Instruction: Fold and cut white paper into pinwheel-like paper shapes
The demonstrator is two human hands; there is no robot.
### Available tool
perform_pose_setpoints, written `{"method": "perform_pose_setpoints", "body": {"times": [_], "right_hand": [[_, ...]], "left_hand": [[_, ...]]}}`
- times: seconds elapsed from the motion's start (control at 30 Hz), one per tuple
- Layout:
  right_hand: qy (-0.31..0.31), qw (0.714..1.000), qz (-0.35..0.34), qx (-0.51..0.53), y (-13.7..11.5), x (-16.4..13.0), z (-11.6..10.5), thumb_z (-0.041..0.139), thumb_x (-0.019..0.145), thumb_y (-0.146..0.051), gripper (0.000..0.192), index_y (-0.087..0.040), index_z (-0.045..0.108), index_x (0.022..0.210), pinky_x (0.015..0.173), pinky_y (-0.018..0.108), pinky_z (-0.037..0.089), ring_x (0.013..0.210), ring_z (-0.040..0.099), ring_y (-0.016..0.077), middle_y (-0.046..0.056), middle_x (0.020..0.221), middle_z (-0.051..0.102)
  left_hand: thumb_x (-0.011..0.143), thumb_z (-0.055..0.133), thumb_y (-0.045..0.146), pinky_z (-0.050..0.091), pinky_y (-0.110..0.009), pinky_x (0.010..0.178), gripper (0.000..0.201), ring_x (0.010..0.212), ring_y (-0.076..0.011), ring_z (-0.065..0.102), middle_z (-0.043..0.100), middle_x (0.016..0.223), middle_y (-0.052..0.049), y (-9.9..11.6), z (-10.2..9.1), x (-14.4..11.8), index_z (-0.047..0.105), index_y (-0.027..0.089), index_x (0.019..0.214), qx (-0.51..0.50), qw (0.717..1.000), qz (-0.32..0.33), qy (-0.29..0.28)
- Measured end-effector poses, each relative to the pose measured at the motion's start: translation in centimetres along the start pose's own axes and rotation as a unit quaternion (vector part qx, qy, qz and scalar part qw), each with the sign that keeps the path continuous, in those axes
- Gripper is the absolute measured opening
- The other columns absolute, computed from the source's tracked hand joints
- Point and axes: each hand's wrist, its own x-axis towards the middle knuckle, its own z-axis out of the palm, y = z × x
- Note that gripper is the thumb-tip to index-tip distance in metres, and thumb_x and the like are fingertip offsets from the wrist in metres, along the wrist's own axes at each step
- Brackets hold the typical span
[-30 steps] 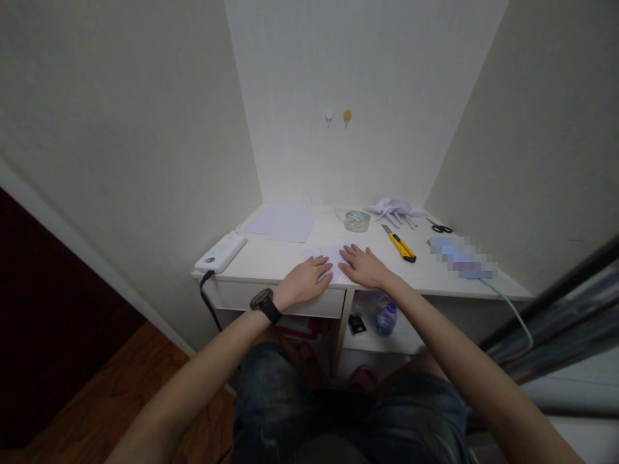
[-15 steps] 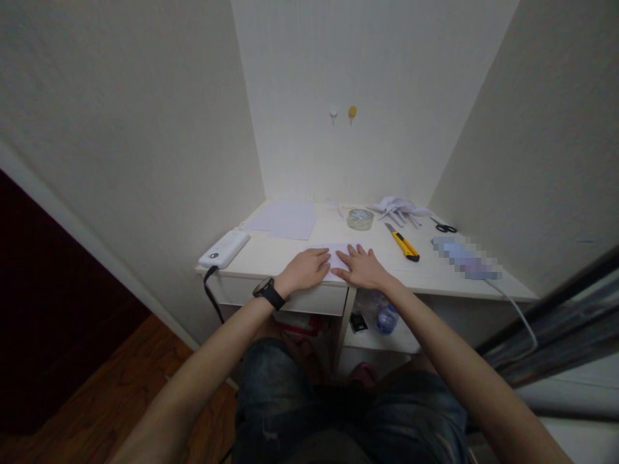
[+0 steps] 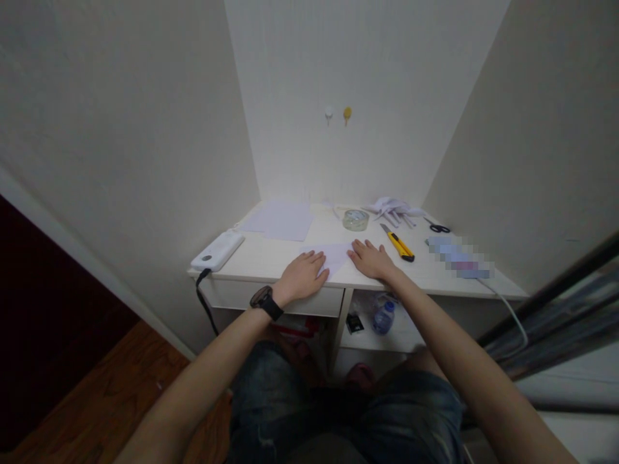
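Folded paper (image 3: pixel 333 255) flat on the white desk (image 3: pixel 271 261), near the front edge, between both hands. Left hand (image 3: pixel 300 277) spread flat, fingers open, pressing its left edge; right hand (image 3: pixel 371 259) likewise open and flat at its right edge, gripping nothing. Further back: tape roll (image 3: pixel 356 220), yellow knife (image 3: pixel 397 243), scissors (image 3: pixel 437 226), loose sheets (image 3: pixel 283 220); power bank (image 3: pixel 217 251) at left.

White worktop (image 3: pixel 271 261) set in pale-walled alcove; two wall hooks (image 3: pixel 337 114) seen above; wooden floor (image 3: pixel 111 393) at left.
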Motion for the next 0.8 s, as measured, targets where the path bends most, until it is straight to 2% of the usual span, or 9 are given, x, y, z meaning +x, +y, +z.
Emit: {"method": "perform_pose_setpoints", "body": {"times": [0.1, 0.2, 0.37, 0.4, 0.47, 0.53, 0.6, 0.7, 0.8], "right_hand": [[0.011, 1.000, 0.001, -0.001, 0.7, 0.3, 0.0, 0.017, 0.101, -0.047, 0.061, -0.018, 0.034, 0.152, 0.111, 0.071, 0.021, 0.147, 0.025, 0.0384, 0.009, 0.162, 0.027], [0.033, 0.999, 0.008, -0.009, 0.4, 0.4, 0.0, 0.018, 0.100, -0.045, 0.060, -0.018, 0.038, 0.150, 0.108, 0.074, 0.023, 0.145, 0.027, 0.0414, 0.009, 0.160, 0.031], [0.053, 0.998, -0.002, -0.032, -0.5, 0.1, 0.0, 0.021, 0.099, -0.037, 0.055, -0.019, 0.044, 0.146, 0.107, 0.071, 0.028, 0.142, 0.032, 0.0389, 0.008, 0.158, 0.037], [0.055, 0.998, 0.000, -0.037, -0.6, 0.0, 0.0, 0.022, 0.099, -0.036, 0.055, -0.020, 0.045, 0.146, 0.106, 0.070, 0.029, 0.141, 0.034, 0.0389, 0.008, 0.157, 0.038], [0.059, 0.997, 0.004, -0.046, -0.6, -0.2, -0.1, 0.024, 0.098, -0.035, 0.054, -0.021, 0.045, 0.146, 0.105, 0.069, 0.032, 0.138, 0.037, 0.0388, 0.007, 0.157, 0.039], [0.061, 0.997, 0.003, -0.054, -0.5, -0.3, -0.2, 0.024, 0.098, -0.036, 0.055, -0.022, 0.045, 0.146, 0.105, 0.066, 0.035, 0.136, 0.040, 0.0381, 0.006, 0.156, 0.040], [0.059, 0.996, -0.005, -0.059, -0.3, -0.5, -0.2, 0.023, 0.098, -0.037, 0.055, -0.021, 0.045, 0.146, 0.105, 0.062, 0.037, 0.135, 0.041, 0.0374, 0.006, 0.156, 0.041], [0.059, 0.997, -0.018, -0.053, 0.1, -0.9, -0.2, 0.021, 0.100, -0.040, 0.057, -0.021, 0.040, 0.150, 0.107, 0.061, 0.035, 0.137, 0.040, 0.0375, 0.006, 0.156, 0.041], [0.059, 0.996, -0.043, -0.044, 0.3, -1.1, -0.1, 0.021, 0.101, -0.040, 0.057, -0.021, 0.039, 0.151, 0.111, 0.060, 0.032, 0.143, 0.033, 0.0364, 0.004, 0.158, 0.037]], "left_hand": [[0.100, 0.035, 0.038, 0.032, -0.040, 0.115, 0.053, 0.137, -0.0284, 0.046, 0.052, 0.145, -0.017, 0.0, -0.1, -0.1, 0.053, 0.005, 0.138, 0.004, 1.000, -0.004, 0.001], [0.099, 0.036, 0.037, 0.033, -0.039, 0.114, 0.052, 0.134, -0.0278, 0.049, 0.053, 0.144, -0.017, -0.1, -0.7, 0.2, 0.054, 0.005, 0.135, 0.011, 1.000, 0.000, -0.003], [0.093, 0.041, 0.031, 0.039, -0.047, 0.106, 0.039, 0.124, -0.0329, 0.055, 0.065, 0.125, -0.020, 1.0, -1.9, 2.1, 0.067, 0.007, 0.110, 0.038, 0.999, -0.015, -0.028], [0.094, 0.039, 0.030, 0.040, -0.049, 0.105, 0.040, 0.124, -0.0340, 0.054, 0.064, 0.125, -0.021, 1.6, -1.8, 2.7, 0.067, 0.006, 0.111, 0.037, 0.999, -0.016, -0.024], [0.096, 0.034, 0.029, 0.038, -0.050, 0.107, 0.045, 0.129, -0.0335, 0.050, 0.058, 0.136, -0.021, 3.1, -1.4, 3.9, 0.059, 0.005, 0.125, 0.023, 0.999, -0.001, -0.023], [0.096, 0.034, 0.029, 0.036, -0.050, 0.110, 0.050, 0.136, -0.0325, 0.044, 0.048, 0.147, -0.019, 4.6, -0.7, 5.1, 0.050, 0.005, 0.137, 0.011, 0.999, -0.003, -0.037], [0.097, 0.031, 0.029, 0.033, -0.052, 0.112, 0.053, 0.139, -0.0324, 0.040, 0.043, 0.152, -0.018, 5.5, 0.1, 5.9, 0.045, 0.004, 0.142, -0.002, 0.998, -0.015, -0.057], [0.098, 0.028, 0.029, 0.030, -0.054, 0.114, 0.054, 0.141, -0.0322, 0.038, 0.041, 0.153, -0.017, 5.6, 1.0, 6.5, 0.043, 0.005, 0.144, -0.020, 0.997, -0.029, -0.066], [0.098, 0.028, 0.030, 0.030, -0.053, 0.114, 0.054, 0.142, -0.0315, 0.037, 0.042, 0.153, -0.016, 5.0, 1.2, 6.4, 0.043, 0.007, 0.144, -0.035, 0.997, -0.021, -0.058]]}}
